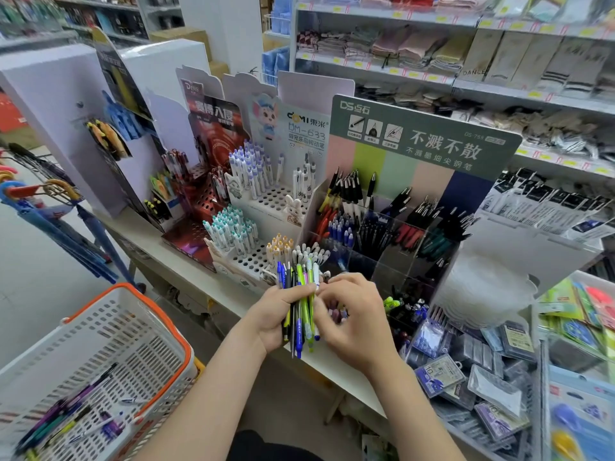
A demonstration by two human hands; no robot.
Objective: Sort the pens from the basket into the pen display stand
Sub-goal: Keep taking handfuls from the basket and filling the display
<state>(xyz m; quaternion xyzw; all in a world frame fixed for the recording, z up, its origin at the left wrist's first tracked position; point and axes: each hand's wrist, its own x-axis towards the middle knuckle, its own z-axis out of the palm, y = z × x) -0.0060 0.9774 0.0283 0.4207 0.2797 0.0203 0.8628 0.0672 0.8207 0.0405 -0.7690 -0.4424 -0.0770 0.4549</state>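
Head view: your left hand (279, 314) grips a mixed bundle of blue, black, green and white plastic pens (301, 294), upright just before the white perforated pen display stand (253, 261). Your right hand (356, 314) curls its fingertips against the bundle's right side; whether they pinch a pen cannot be told. Loose pens (63, 417) lie in the white plastic basket with an orange rim (116, 327), lower left.
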